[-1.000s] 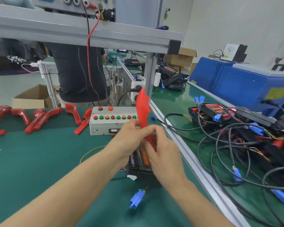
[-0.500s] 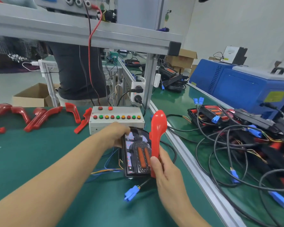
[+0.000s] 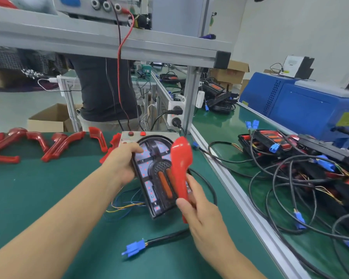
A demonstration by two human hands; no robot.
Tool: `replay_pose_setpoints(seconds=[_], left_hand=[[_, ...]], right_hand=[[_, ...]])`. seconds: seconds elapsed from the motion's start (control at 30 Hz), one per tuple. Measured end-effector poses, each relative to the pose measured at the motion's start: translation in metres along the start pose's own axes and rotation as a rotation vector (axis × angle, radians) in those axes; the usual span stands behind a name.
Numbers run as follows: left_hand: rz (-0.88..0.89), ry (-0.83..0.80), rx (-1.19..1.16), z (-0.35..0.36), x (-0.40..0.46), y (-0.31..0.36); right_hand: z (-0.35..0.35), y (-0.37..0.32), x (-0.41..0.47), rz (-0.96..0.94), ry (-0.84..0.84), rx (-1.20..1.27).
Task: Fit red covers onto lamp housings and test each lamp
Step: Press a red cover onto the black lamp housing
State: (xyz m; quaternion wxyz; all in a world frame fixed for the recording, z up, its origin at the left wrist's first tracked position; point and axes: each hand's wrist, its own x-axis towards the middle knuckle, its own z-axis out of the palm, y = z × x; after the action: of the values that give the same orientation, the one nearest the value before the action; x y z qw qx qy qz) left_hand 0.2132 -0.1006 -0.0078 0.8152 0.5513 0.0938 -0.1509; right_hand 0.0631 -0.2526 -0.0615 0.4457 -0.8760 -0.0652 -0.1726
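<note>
Near the middle of the green worktop (image 3: 38, 198), the left hand (image 3: 122, 164) grips the lamp housing (image 3: 155, 178) by its left edge, fingers (image 3: 136, 149) curled over the rounded far end, and holds it tilted up off the mat with its near end lower. Small red points glow on the housing's pale panels, and two orange strips sit in its dark centre. The right hand (image 3: 199, 210) grasps the narrow near end of a red cover (image 3: 180, 168), thumb across the top; the cover's broad end points far and stands just beside the housing's right edge, overlapping it, not seated. Behind the housing, partly hidden, lies the grey test box (image 3: 129, 136), showing two red buttons. Thin coloured wires (image 3: 125, 206) trail left from under the housing, and a black cable ending in a blue connector (image 3: 134, 247) lies on the mat nearer the person. To the far left, more red covers (image 3: 56, 143) are strewn along the worktop's far edge, well apart from the hands; the mat between them and the forearms is open green surface. On the right, an aluminium rail (image 3: 240, 198) bounds the worktop, close beside the right hand. Beyond it, a second green surface carries a tangle of black cables (image 3: 280, 178) and a blue machine (image 3: 310, 105). An aluminium shelf (image 3: 109, 43) spans overhead, with a red lead (image 3: 120, 77) hanging from it.
</note>
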Motion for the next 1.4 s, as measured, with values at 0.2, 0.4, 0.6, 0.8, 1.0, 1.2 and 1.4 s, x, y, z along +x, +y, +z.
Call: replay_pose_setpoints(seconds=[0.2,0.4,0.6,0.8,1.0,1.2,1.4], left_hand=[[-0.036,-0.106,-0.159,-0.011,-0.003,-0.013],[-0.033,-0.108,-0.257,-0.015,-0.003,-0.022],[0.049,-0.094,-0.294,-0.013,-0.006,-0.026],[0.159,-0.148,-0.155,-0.013,-0.013,-0.029],[0.200,-0.106,-0.191,-0.021,-0.006,-0.017],[0.178,-0.164,-0.193,-0.008,-0.015,-0.023],[0.265,-0.182,-0.168,-0.005,-0.022,-0.027]], right_hand=[[0.013,-0.021,0.022,-0.065,-0.098,-0.294],[0.029,-0.034,0.021,-0.165,0.013,-0.667],[0.050,-0.039,0.029,-0.229,0.200,-0.823],[0.052,-0.043,0.026,-0.171,0.205,-0.776],[0.012,-0.024,0.009,0.268,0.057,0.029],[0.017,-0.022,0.010,0.652,-0.176,0.937],[0.027,-0.022,0.009,0.608,-0.076,1.005]])
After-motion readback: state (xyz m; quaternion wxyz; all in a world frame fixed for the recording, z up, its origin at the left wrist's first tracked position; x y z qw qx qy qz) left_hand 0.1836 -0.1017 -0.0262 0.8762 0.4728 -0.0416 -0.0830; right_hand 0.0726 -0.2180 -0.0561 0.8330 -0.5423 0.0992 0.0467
